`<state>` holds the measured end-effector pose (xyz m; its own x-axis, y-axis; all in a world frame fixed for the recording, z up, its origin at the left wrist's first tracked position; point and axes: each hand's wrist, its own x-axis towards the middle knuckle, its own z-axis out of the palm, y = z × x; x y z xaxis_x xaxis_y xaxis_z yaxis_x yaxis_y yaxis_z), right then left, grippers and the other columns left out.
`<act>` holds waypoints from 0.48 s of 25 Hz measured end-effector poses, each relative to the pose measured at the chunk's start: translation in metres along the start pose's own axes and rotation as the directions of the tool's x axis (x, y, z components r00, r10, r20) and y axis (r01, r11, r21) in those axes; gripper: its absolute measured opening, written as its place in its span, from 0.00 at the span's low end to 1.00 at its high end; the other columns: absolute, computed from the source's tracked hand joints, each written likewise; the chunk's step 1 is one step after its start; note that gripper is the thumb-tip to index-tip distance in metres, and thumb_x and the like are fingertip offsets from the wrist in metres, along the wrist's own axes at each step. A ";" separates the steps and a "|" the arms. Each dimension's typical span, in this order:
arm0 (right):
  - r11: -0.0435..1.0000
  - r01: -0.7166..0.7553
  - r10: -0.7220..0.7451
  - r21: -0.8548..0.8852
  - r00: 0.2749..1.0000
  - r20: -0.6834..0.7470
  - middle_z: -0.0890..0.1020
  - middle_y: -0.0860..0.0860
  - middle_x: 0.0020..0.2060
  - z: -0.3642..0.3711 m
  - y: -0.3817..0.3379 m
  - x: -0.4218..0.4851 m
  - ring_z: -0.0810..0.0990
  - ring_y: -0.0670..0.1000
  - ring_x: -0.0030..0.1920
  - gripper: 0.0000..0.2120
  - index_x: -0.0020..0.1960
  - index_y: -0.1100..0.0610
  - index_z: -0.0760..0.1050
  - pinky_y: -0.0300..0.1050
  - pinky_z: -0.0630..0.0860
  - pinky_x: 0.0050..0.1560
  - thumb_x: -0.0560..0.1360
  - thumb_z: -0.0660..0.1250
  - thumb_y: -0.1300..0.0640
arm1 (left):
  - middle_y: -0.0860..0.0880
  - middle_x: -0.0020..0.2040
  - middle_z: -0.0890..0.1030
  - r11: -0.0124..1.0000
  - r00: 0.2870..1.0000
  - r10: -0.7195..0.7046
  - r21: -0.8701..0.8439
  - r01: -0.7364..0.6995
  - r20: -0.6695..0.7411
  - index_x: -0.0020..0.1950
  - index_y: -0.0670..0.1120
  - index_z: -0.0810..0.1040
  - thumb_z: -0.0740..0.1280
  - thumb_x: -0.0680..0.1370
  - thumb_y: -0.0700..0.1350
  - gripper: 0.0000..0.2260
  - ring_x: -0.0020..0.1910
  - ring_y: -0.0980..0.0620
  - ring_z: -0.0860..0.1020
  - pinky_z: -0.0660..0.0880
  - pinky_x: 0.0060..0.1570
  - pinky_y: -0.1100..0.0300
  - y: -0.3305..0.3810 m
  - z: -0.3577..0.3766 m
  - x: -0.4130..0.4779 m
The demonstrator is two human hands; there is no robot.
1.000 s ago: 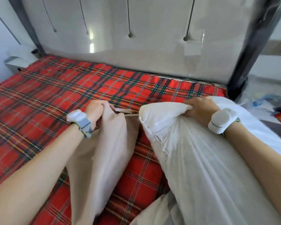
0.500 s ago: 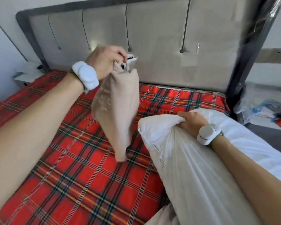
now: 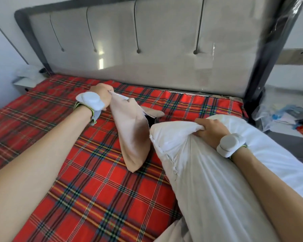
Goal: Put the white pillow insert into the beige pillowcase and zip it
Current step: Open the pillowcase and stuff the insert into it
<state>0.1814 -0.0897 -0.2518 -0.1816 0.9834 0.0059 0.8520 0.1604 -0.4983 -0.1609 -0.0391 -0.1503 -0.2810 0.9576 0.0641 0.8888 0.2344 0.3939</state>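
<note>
My left hand (image 3: pixel 101 94) grips the top edge of the beige pillowcase (image 3: pixel 131 133), which hangs limp over the bed with its lower corner touching the sheet. A dark opening shows on the pillowcase's right side, facing the insert. The white pillow insert (image 3: pixel 205 175) lies along the right side of the bed. My right hand (image 3: pixel 211 131) clutches a bunched fold at its top end. Both wrists wear white bands. The pillowcase and the insert's corner are close together but apart.
A red plaid sheet (image 3: pixel 87 186) covers the bed. A grey padded headboard (image 3: pixel 164 49) in a dark frame stands behind. A small white shelf (image 3: pixel 25 79) sits at the far left. Plastic bags and clutter (image 3: pixel 285 116) lie on the floor at the right.
My left hand first raised the pillowcase high in the air, then brought it down again toward the sheet, near the insert. My right hand has kept its grip on the insert.
</note>
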 end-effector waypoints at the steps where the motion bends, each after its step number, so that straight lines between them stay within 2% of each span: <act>1: 1.000 -0.001 0.002 -0.029 1.000 0.025 0.73 0.46 0.31 0.005 -0.002 0.001 0.74 0.55 0.39 0.16 0.30 0.45 0.61 0.49 0.71 0.41 0.74 0.64 0.52 | 0.36 0.51 0.80 0.996 0.996 -0.067 0.062 0.064 0.055 0.44 0.46 0.79 0.56 0.73 0.33 0.14 0.45 0.37 0.80 0.78 0.47 0.50 0.006 -0.005 0.002; 2: 0.998 0.004 0.000 -0.062 0.999 0.053 0.73 0.46 0.31 0.010 -0.004 0.003 0.74 0.54 0.39 0.16 0.31 0.45 0.61 0.48 0.70 0.41 0.74 0.64 0.51 | 0.36 0.53 0.79 0.994 0.988 -0.110 0.038 0.106 0.107 0.50 0.43 0.78 0.56 0.76 0.33 0.13 0.46 0.38 0.80 0.78 0.48 0.49 0.013 -0.007 0.005; 3: 0.995 0.014 -0.005 -0.096 0.996 0.090 0.74 0.46 0.33 0.018 -0.007 0.005 0.75 0.54 0.39 0.15 0.32 0.45 0.62 0.48 0.70 0.41 0.73 0.64 0.50 | 0.36 0.51 0.78 0.987 0.976 -0.136 -0.063 0.148 0.171 0.52 0.40 0.76 0.55 0.78 0.34 0.11 0.42 0.40 0.81 0.79 0.45 0.49 0.019 -0.005 0.002; 4: 0.990 0.046 -0.026 -0.136 0.989 0.145 0.77 0.48 0.35 0.028 -0.011 0.008 0.77 0.55 0.41 0.11 0.34 0.45 0.64 0.47 0.70 0.42 0.73 0.63 0.50 | 0.38 0.46 0.78 0.954 0.966 -0.147 -0.228 0.194 0.211 0.49 0.39 0.75 0.55 0.79 0.36 0.10 0.34 0.44 0.82 0.80 0.38 0.53 0.024 -0.001 0.000; 5: 0.978 0.087 -0.043 -0.187 0.972 0.229 0.79 0.49 0.40 0.041 -0.017 0.009 0.78 0.55 0.44 0.06 0.39 0.45 0.68 0.46 0.70 0.42 0.73 0.63 0.49 | 0.39 0.42 0.77 0.870 0.959 -0.166 -0.423 0.252 0.230 0.44 0.39 0.74 0.55 0.78 0.36 0.09 0.27 0.50 0.80 0.80 0.33 0.57 0.026 0.005 -0.004; 6: 0.969 0.132 -0.057 -0.210 0.944 0.326 0.80 0.49 0.45 0.056 -0.023 0.008 0.78 0.55 0.47 0.03 0.45 0.47 0.71 0.45 0.68 0.43 0.74 0.62 0.49 | 0.41 0.40 0.76 0.742 0.951 -0.168 -0.601 0.296 0.261 0.40 0.40 0.72 0.55 0.76 0.35 0.09 0.24 0.53 0.78 0.80 0.31 0.59 0.026 0.012 -0.006; 7: 0.965 0.151 -0.047 -0.215 0.905 0.423 0.80 0.49 0.49 0.070 -0.029 0.008 0.78 0.54 0.50 0.08 0.52 0.47 0.71 0.44 0.68 0.44 0.74 0.63 0.48 | 0.42 0.39 0.75 0.576 0.939 -0.151 -0.744 0.338 0.309 0.37 0.41 0.71 0.56 0.75 0.35 0.09 0.24 0.53 0.77 0.79 0.31 0.60 0.026 0.018 -0.009; 8: 0.978 0.139 -0.054 -0.153 0.886 0.460 0.80 0.48 0.53 0.079 -0.035 0.009 0.78 0.53 0.52 0.12 0.56 0.47 0.71 0.43 0.69 0.47 0.74 0.63 0.48 | 0.44 0.36 0.75 0.426 0.928 -0.115 -0.826 0.369 0.355 0.35 0.42 0.71 0.59 0.75 0.38 0.08 0.26 0.53 0.77 0.78 0.30 0.62 0.027 0.022 -0.013; 9: 0.996 0.084 -0.068 -0.017 0.901 0.429 0.79 0.47 0.55 0.083 -0.040 0.011 0.78 0.52 0.54 0.15 0.59 0.47 0.70 0.43 0.71 0.50 0.74 0.65 0.48 | 0.46 0.33 0.75 0.353 0.923 -0.074 -0.855 0.379 0.379 0.34 0.44 0.72 0.64 0.75 0.44 0.10 0.27 0.53 0.77 0.77 0.30 0.63 0.028 0.025 -0.017; 10: 0.985 0.025 -0.084 0.171 0.932 0.353 0.79 0.47 0.57 0.083 -0.046 0.015 0.78 0.51 0.55 0.18 0.62 0.47 0.69 0.43 0.72 0.54 0.73 0.67 0.49 | 0.47 0.32 0.77 0.359 0.928 -0.032 -0.862 0.358 0.372 0.34 0.44 0.73 0.69 0.73 0.51 0.13 0.29 0.54 0.79 0.77 0.32 0.64 0.030 0.026 -0.023; 11: 0.938 -0.026 -0.065 0.346 0.966 0.249 0.78 0.49 0.59 0.079 -0.052 0.020 0.78 0.51 0.55 0.22 0.65 0.47 0.67 0.44 0.72 0.57 0.73 0.68 0.50 | 0.47 0.31 0.78 0.393 0.942 0.013 -0.868 0.304 0.335 0.34 0.44 0.75 0.73 0.70 0.54 0.15 0.31 0.54 0.79 0.77 0.34 0.63 0.034 0.027 -0.027; 12: 0.878 -0.047 -0.016 0.477 0.992 0.128 0.77 0.51 0.61 0.073 -0.055 0.027 0.78 0.53 0.57 0.27 0.69 0.47 0.63 0.44 0.72 0.58 0.73 0.69 0.51 | 0.46 0.32 0.78 0.405 0.959 0.050 -0.884 0.235 0.278 0.34 0.43 0.73 0.75 0.70 0.50 0.14 0.31 0.54 0.79 0.75 0.36 0.62 0.036 0.026 -0.029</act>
<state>0.0934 -0.0782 -0.2872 -0.2565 0.9617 -0.0969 0.5223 0.0536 -0.8511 -0.1113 -0.0542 -0.1622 -0.1248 0.9769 -0.1735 -0.0258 0.1716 0.9848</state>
